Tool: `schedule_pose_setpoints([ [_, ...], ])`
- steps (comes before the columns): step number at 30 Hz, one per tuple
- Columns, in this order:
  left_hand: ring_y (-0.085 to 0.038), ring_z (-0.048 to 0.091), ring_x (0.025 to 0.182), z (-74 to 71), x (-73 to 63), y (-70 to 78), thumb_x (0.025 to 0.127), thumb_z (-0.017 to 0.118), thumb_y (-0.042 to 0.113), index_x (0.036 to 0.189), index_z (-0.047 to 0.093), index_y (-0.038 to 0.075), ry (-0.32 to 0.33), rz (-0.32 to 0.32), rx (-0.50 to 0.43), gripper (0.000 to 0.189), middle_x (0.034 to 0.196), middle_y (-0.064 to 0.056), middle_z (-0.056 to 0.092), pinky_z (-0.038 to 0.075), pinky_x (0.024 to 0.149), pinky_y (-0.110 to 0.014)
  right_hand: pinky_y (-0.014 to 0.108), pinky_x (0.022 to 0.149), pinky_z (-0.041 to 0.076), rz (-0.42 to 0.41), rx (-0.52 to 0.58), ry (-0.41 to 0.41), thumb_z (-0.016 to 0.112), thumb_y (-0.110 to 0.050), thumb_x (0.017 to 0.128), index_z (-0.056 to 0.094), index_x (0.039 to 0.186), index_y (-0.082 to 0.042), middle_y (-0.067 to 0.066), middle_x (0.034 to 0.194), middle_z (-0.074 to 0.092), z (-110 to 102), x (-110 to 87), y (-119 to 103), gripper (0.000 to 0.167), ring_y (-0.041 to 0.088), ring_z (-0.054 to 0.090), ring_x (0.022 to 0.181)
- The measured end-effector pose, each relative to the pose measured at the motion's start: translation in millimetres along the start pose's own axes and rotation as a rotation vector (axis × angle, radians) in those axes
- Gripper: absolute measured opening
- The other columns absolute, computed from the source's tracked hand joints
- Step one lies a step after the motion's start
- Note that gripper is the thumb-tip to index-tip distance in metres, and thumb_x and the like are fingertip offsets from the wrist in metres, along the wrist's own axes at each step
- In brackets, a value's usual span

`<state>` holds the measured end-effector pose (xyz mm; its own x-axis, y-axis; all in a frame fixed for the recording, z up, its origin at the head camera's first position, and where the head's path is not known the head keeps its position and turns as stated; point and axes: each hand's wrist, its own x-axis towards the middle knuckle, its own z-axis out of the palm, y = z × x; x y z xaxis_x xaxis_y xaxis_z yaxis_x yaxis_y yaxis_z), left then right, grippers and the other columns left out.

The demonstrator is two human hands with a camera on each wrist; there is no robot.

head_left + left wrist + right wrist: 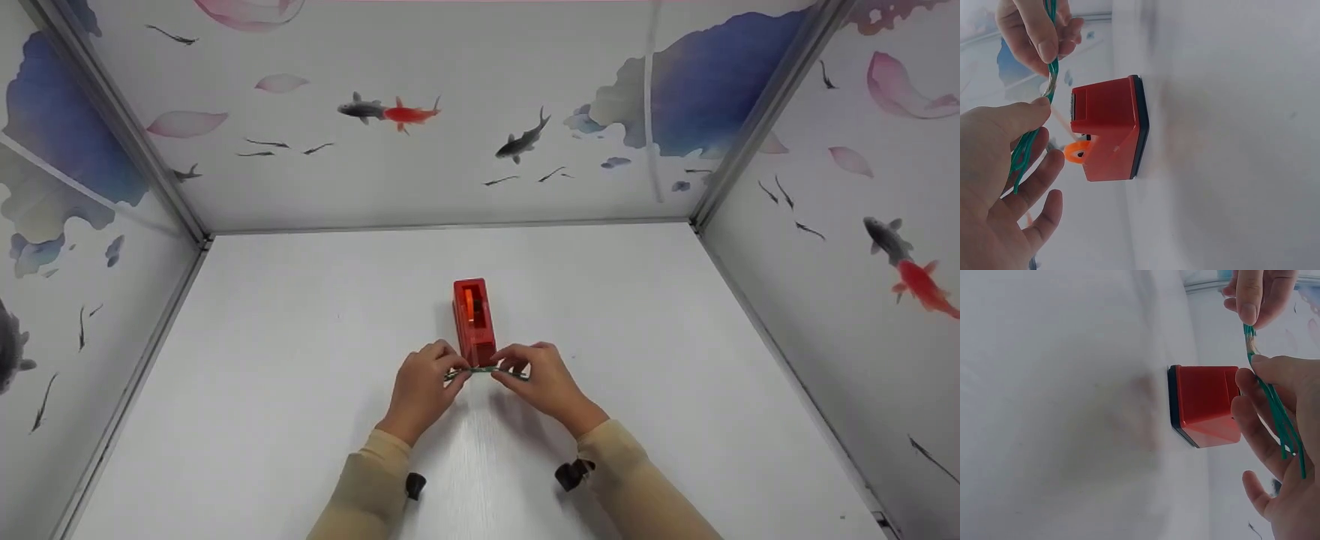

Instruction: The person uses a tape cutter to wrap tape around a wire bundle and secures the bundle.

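Note:
Between my two hands a bundle of thin green wires (484, 369) is held level, just in front of a red tape dispenser (480, 351). My left hand (426, 381) pinches the bundle between thumb and fingers on one side. On the other side my right hand (553, 381) pinches it too. Loose wire ends stick out past the fingers, as the right wrist view shows. A shiny, pale brownish band, apparently tape (1251, 343), lies on the wires between the hands. The dispenser stands upright with its toothed cutter (1072, 107) facing the bundle and an orange ring (1077, 152) inside it.
The dispenser stands on a white tabletop (262, 360). Printed panels with fish and petals form a back wall (420, 172) and two side walls, joined by grey metal posts (772, 97). Small black devices (574, 475) sit at both wrists.

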<state>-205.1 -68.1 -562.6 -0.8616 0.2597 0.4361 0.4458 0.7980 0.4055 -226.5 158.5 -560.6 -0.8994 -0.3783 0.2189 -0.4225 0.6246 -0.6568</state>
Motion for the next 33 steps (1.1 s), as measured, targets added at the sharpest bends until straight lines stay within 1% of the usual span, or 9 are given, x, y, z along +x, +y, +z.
schedule_pose_setpoints([
  [4,-0.011,0.060,0.085,-0.2,1.2,0.2,0.087,0.085,0.022,0.095,0.079,0.020,0.020,0.010,-0.019,0.011,0.092,0.004,0.064,0.053,0.076,-0.029,0.030,0.077,0.054,0.086,0.050,-0.065,0.077,-0.027,0.095,0.079,0.110,-0.024,-0.016,0.087,0.074,-2.5,1.3,-2.1,0.016,0.008,0.061,0.079],
  [7,-0.011,0.061,0.084,0.4,1.5,-0.2,0.086,0.086,0.021,0.094,0.079,0.020,0.039,0.025,-0.024,0.011,0.091,0.005,0.063,0.053,0.074,-0.029,0.026,0.072,0.055,0.079,0.069,-0.089,0.075,-0.028,0.097,0.080,0.108,-0.022,-0.015,0.090,0.075,-3.5,1.8,-2.5,0.015,0.010,0.061,0.080],
  [11,-0.010,0.061,0.083,0.8,1.5,-0.2,0.086,0.086,0.018,0.093,0.078,0.019,0.054,0.046,-0.031,0.011,0.090,0.005,0.063,0.053,0.073,-0.029,0.037,0.080,0.057,0.022,0.070,-0.074,0.075,-0.024,0.096,0.082,0.105,-0.015,-0.011,0.090,0.078,-3.9,2.3,-1.0,0.014,0.008,0.064,0.080],
  [14,-0.010,0.061,0.083,1.3,1.3,-0.3,0.086,0.086,0.017,0.093,0.077,0.019,0.052,0.044,-0.038,0.011,0.091,0.005,0.063,0.054,0.074,-0.029,0.048,0.087,0.053,-0.008,0.062,-0.058,0.077,-0.023,0.095,0.082,0.103,-0.012,-0.012,0.086,0.077,-3.8,2.5,0.8,0.014,0.007,0.065,0.081],
  [19,-0.010,0.064,0.084,1.5,1.1,0.5,0.087,0.085,0.017,0.094,0.076,0.019,0.040,0.017,-0.080,0.012,0.092,0.005,0.063,0.056,0.075,-0.028,0.054,0.090,0.051,-0.001,0.079,-0.044,0.078,-0.023,0.094,0.082,0.101,-0.019,-0.018,0.086,0.075,-4.5,2.3,2.2,0.009,0.006,0.065,0.083],
  [21,-0.010,0.066,0.084,1.3,1.1,1.1,0.088,0.084,0.018,0.096,0.076,0.019,0.026,-0.012,-0.121,0.012,0.094,0.005,0.063,0.058,0.076,-0.027,0.054,0.090,0.052,-0.004,0.089,-0.030,0.078,-0.023,0.093,0.082,0.101,-0.022,-0.019,0.087,0.075,-5.3,1.9,2.2,0.008,0.006,0.065,0.084],
  [24,-0.011,0.066,0.086,1.2,1.3,1.2,0.090,0.082,0.023,0.102,0.075,0.019,-0.016,-0.086,-0.203,0.014,0.098,0.005,0.064,0.058,0.077,-0.026,0.048,0.089,0.053,-0.034,0.087,0.010,0.079,-0.023,0.093,0.083,0.100,-0.023,-0.019,0.088,0.076,-6.4,1.0,2.6,0.008,0.005,0.067,0.085],
  [28,-0.010,0.064,0.086,1.6,2.2,-1.2,0.098,0.072,0.032,0.109,0.073,0.020,-0.093,-0.189,-0.346,0.016,0.098,0.007,0.069,0.055,0.075,-0.025,0.042,0.091,0.049,-0.090,0.074,0.064,0.080,-0.025,0.092,0.083,0.099,-0.023,-0.017,0.088,0.077,-6.9,0.1,3.8,0.008,0.003,0.068,0.085],
  [33,-0.012,0.061,0.083,1.5,3.6,-5.6,0.105,0.061,0.033,0.105,0.074,0.018,-0.184,-0.323,-0.564,0.021,0.087,0.004,0.070,0.052,0.076,-0.030,0.041,0.094,0.046,-0.095,0.098,0.038,0.078,-0.028,0.093,0.083,0.101,-0.025,-0.020,0.089,0.076,-6.6,-0.5,5.2,0.010,0.003,0.067,0.088],
])
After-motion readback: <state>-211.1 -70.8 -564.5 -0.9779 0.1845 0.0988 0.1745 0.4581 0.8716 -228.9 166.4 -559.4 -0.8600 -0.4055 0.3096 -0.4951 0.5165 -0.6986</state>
